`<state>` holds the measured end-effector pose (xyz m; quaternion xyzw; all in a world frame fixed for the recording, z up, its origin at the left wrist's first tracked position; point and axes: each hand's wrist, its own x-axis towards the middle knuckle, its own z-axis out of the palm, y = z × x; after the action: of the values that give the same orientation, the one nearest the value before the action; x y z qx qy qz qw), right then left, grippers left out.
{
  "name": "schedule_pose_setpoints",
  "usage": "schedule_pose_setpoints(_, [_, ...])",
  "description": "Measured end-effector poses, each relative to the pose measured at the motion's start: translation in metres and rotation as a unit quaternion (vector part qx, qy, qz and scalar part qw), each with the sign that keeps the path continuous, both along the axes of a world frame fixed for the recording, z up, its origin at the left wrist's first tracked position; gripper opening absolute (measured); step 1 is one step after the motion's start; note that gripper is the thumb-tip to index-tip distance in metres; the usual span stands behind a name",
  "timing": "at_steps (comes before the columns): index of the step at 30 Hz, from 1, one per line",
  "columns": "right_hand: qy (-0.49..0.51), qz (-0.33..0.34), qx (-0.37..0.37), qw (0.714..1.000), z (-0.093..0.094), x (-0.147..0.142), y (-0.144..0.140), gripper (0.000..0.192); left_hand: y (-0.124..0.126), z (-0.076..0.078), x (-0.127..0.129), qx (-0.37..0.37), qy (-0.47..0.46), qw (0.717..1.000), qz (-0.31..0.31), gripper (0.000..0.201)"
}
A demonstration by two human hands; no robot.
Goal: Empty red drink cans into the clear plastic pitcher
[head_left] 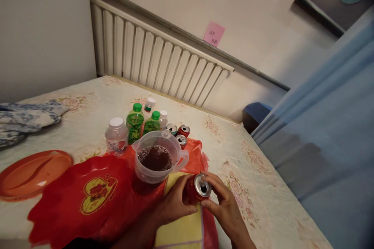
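Observation:
A red drink can [195, 190] with a silver top, its mouth opened, is held between both hands over a yellow cloth [182, 227]. My left hand [173, 202] wraps round the can's left side. On its right side, the fingers and thumb of my right hand [223, 200] grip it near the rim. Just beyond the hands stands a clear plastic pitcher [157, 140] with dark, bubbly liquid inside, its handle pointing right. Behind the pitcher are two more red cans [184, 130] and a teal-topped can [172, 128], tops opened.
Left of the pitcher lie a red scalloped tray [64, 198] and an orange oval plate [17, 171]. A white-capped jar [117, 136], green-capped bottles [134, 122] and small white-capped bottles [150, 104] stand behind. Red plastic [195, 155] spreads underneath. A blue curtain [330, 132] hangs at right.

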<state>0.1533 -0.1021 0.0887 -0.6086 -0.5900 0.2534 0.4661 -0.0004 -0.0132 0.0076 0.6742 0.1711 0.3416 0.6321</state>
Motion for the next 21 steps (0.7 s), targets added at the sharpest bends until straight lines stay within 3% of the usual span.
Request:
schedule_pose_setpoints(7, [-0.009,0.015,0.005,1.000,-0.002,-0.005,0.002,0.052,-0.006,0.012,-0.012,-0.007,-0.015,1.000,0.007,0.079])
schedule_pose_setpoints(21, [-0.034,0.041,-0.001,0.999,-0.002,-0.022,0.005,0.053,-0.006,-0.003,-0.028,-0.017,-0.014,1.000,0.010,0.081])
